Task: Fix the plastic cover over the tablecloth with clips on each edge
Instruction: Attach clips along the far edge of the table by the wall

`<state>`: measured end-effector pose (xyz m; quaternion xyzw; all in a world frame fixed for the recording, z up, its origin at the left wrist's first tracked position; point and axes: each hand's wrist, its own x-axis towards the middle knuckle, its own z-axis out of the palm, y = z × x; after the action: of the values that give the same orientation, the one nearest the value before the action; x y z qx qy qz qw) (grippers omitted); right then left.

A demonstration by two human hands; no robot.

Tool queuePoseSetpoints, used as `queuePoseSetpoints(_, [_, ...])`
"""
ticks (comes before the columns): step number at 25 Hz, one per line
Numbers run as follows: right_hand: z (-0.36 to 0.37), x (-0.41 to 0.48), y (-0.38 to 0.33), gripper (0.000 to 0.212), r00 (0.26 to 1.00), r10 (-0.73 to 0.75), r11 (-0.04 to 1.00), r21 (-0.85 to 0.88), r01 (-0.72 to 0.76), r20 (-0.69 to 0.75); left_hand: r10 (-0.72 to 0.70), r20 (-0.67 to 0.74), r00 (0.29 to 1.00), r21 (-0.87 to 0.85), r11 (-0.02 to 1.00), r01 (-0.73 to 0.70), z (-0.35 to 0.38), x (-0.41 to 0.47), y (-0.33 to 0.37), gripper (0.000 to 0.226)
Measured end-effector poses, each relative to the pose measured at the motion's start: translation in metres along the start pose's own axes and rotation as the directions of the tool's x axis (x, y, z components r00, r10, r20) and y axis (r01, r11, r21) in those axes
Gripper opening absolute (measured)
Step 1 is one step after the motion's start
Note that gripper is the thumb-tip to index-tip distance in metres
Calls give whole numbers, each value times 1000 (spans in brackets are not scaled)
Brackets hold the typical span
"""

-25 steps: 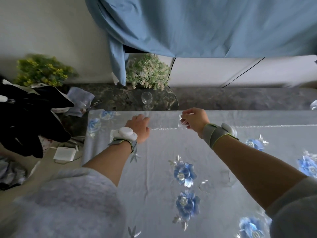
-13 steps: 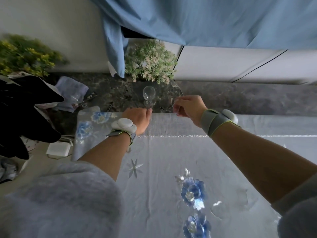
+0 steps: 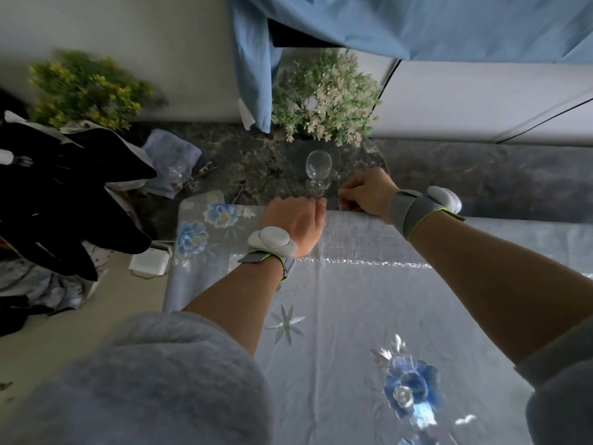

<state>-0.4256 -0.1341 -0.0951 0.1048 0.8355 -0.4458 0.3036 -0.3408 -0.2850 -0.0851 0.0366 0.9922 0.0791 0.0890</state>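
Note:
A pale tablecloth [image 3: 353,316] with blue flowers covers the table, and a clear plastic cover [image 3: 362,242] lies over it. My left hand [image 3: 295,220] rests on the table's far edge, its fingers curled over the edge onto the cover. Just to its right, my right hand [image 3: 369,194] pinches a small clear clip [image 3: 345,204] at the same edge. The clip is mostly hidden by my fingers. The two hands almost touch.
A wine glass [image 3: 317,167] stands on the dark stone ledge right behind my hands, with a potted plant [image 3: 324,97] behind it. A blue curtain [image 3: 417,24] hangs above. A black garment [image 3: 64,194] lies at the left, a white box [image 3: 149,261] on the floor.
Both hands have moved forward from the table top to its far edge, the right one carrying the clip. The view has tilted down toward that edge.

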Motion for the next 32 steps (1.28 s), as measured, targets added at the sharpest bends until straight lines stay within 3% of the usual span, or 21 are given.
queuePoseSetpoints(7, [-13, -4, 0, 20, 994, 53, 977, 199, -71, 99, 9, -8, 1000, -23, 1000, -9, -2, -1, 0, 51])
queuePoseSetpoints(12, [-18, -28, -6, 20, 999, -45, 983, 179, 40, 25, -7, -2, 1000, -13, 1000, 7, -3, -2, 1, 53])
queuePoseSetpoints(18, [-18, -50, -3, 2, 989, -145, 983, 108, 145, -9, -12, 0, 1000, -5, 1000, 12, -3, -2, 3, 55])
queuePoseSetpoints(21, [-17, -53, 3, 8, 982, -177, 979, 91, 182, -64, -11, -2, 1000, -13, 1000, 11, -2, -2, 2, 55])
queuePoseSetpoints(24, [-24, -44, 7, 8, 979, -176, 984, -38, 173, -104, -23, 1, 1000, -13, 1000, 23, -2, -2, 3, 55])
queuePoseSetpoints(32, [-30, -36, 10, 21, 978, -208, 974, -96, 205, -15, -18, -3, 1000, -18, 1000, 18, -2, -2, 2, 57])
